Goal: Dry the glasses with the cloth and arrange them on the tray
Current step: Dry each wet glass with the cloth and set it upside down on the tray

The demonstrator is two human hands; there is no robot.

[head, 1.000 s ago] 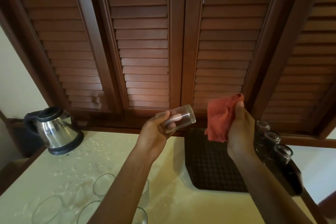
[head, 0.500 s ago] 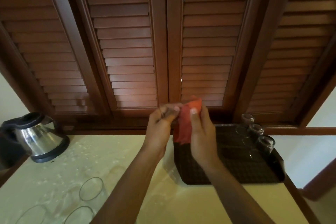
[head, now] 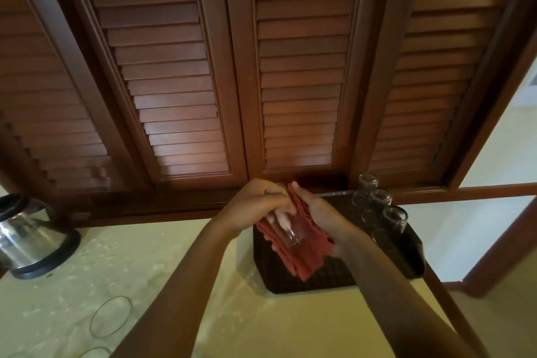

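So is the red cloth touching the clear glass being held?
Touching. The head view shows the clear drinking glass lying against the folded red cloth, with the left hand gripping it from above.

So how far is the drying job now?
Done: three glasses stand upside down on the tray. In hand: left hand holds a glass, right hand holds the cloth against it. Left: at least two glasses wait on the counter.

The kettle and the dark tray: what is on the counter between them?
In the head view, only bare counter lies between kettle and tray; the left hand crosses above it.
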